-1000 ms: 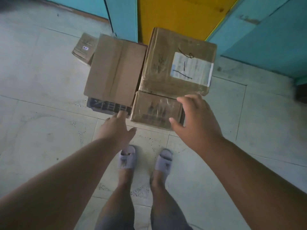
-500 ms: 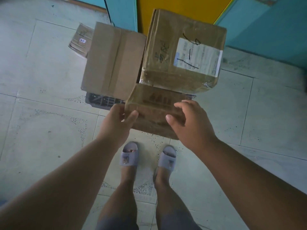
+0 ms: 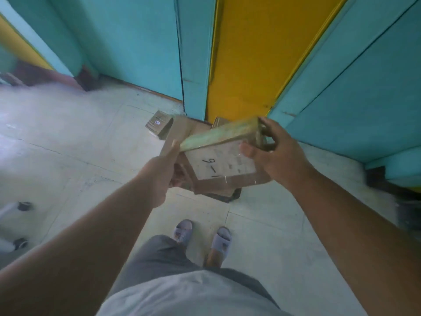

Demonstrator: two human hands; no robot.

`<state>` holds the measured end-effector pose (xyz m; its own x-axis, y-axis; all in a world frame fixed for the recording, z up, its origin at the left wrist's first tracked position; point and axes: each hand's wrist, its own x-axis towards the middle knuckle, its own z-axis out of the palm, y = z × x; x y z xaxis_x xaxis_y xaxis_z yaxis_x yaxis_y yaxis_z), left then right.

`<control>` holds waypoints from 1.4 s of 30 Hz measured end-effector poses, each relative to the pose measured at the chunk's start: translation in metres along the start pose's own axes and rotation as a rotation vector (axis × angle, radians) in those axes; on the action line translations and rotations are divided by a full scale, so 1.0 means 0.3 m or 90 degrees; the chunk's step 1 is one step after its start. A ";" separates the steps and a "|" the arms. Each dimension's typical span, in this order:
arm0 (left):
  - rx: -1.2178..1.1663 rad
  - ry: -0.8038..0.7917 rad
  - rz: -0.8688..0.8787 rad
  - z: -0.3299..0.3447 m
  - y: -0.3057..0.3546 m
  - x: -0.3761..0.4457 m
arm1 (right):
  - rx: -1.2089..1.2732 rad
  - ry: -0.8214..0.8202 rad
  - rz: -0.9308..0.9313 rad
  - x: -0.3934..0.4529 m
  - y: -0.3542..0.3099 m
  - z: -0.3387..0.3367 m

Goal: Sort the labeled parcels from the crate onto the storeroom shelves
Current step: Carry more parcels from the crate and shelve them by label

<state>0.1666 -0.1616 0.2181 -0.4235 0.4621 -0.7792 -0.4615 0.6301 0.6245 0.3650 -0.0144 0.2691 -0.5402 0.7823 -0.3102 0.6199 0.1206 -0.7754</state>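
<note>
Both hands hold one cardboard parcel (image 3: pixel 224 153) up in the air, above the crate (image 3: pixel 227 195). The left hand (image 3: pixel 157 176) grips its left end, but most of its fingers are hidden under the box. The right hand (image 3: pixel 276 156) curls around the right end, thumb on the white label (image 3: pixel 222 164). The label reads something like "9-1"; its small print is too blurry to read. Only a dark corner of the crate shows. A flat box (image 3: pixel 176 133) and a small parcel (image 3: pixel 158 124) peek out behind.
</note>
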 end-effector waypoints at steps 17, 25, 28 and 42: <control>0.066 -0.246 0.282 0.084 0.232 -0.149 | 0.109 0.101 0.201 -0.300 -0.084 -0.154; 0.326 -0.490 0.407 0.615 0.161 -0.353 | 0.221 0.293 0.260 -0.721 0.178 -0.328; 0.341 -0.506 0.418 0.875 0.084 -0.455 | 0.287 0.418 0.266 -0.889 0.320 -0.407; 0.436 -0.700 0.371 2.017 -0.457 -1.037 | 0.280 0.686 0.358 -1.643 0.947 -1.059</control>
<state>0.8331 -0.0141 0.3423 0.5396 0.7991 -0.2652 0.1631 0.2098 0.9640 0.9883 -0.1716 0.3765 0.5884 0.7800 -0.2130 0.2618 -0.4331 -0.8625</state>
